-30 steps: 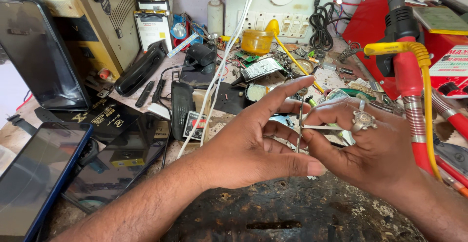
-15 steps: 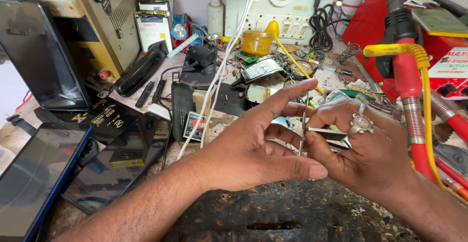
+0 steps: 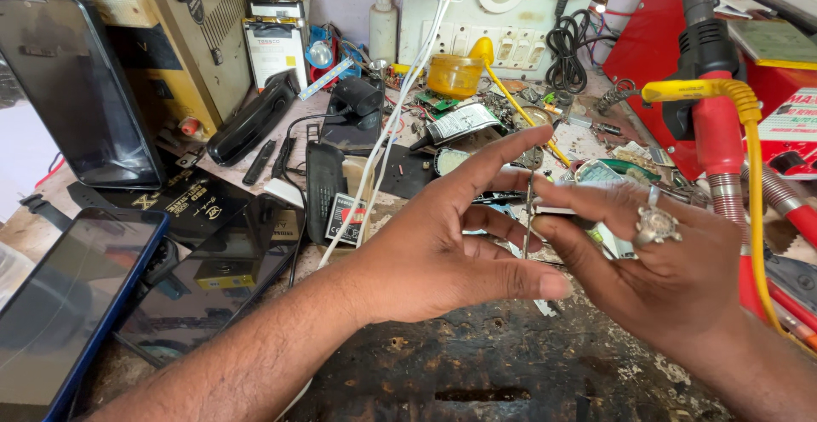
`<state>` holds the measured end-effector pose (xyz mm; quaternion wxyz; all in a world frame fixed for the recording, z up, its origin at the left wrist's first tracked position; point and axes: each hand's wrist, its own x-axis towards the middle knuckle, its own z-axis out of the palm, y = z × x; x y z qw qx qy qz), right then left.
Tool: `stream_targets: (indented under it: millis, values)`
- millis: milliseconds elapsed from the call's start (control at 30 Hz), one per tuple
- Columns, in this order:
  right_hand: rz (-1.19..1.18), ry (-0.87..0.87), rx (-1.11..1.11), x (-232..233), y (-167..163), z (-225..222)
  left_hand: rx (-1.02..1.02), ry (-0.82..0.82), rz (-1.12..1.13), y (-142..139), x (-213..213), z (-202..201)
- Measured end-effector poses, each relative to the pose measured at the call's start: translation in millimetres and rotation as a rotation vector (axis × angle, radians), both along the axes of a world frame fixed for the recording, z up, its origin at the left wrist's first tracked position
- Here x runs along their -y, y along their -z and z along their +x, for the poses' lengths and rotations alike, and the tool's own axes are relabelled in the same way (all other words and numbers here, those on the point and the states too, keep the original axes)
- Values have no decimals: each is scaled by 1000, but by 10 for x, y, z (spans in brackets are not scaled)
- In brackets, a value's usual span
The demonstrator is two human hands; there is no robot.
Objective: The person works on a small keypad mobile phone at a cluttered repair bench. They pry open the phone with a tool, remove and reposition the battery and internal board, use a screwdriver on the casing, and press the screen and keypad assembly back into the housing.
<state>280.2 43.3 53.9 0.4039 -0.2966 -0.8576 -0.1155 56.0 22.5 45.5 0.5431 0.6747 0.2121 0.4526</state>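
Above the scorched near edge of the worktop (image 3: 477,371), your two hands meet with a thin metal tool (image 3: 528,209), tweezers by the look of it, standing almost upright between them. Your left hand (image 3: 442,256) is spread wide, thumb pointing to 3 o'clock and forefinger stretched toward 1 o'clock; whether it touches the tool you cannot tell from here. Your right hand (image 3: 659,282), wearing a large silver ring (image 3: 656,225), curls its fingers around a small flat part (image 3: 566,213), keeping it raised off the clutter so the tool tip can reach it.

At 9 o'clock, a blue-edged phone (image 3: 64,303) and a dark phone (image 3: 204,282) lie flat, screens up, out of the way of your wrists. Further off, at 11 o'clock, a tablet (image 3: 77,90) leans upright against a beige power supply (image 3: 191,39). At 12 o'clock, white cables (image 3: 400,99) run down from the wall socket panel (image 3: 477,14) past a yellow jar (image 3: 454,75). At 2 o'clock stands a red hot-air tool (image 3: 715,124) with a yellow hose (image 3: 749,141).
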Motion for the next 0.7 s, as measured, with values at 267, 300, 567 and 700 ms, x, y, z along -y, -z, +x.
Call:
stream_targets:
  millis: [267,300,567,700]
  values:
    - [-71,1,57,-7,-52,16,-35,-9,8,9,-13,5]
    - [-61,24,80,-14,-48,14,-37,-10,11,13,-19,3]
    - [7,7,186,-52,17,12,-67,-7,31,64,-6,20]
    - [-13,14,188,-38,43,13,-40,18,29,74,8,21]
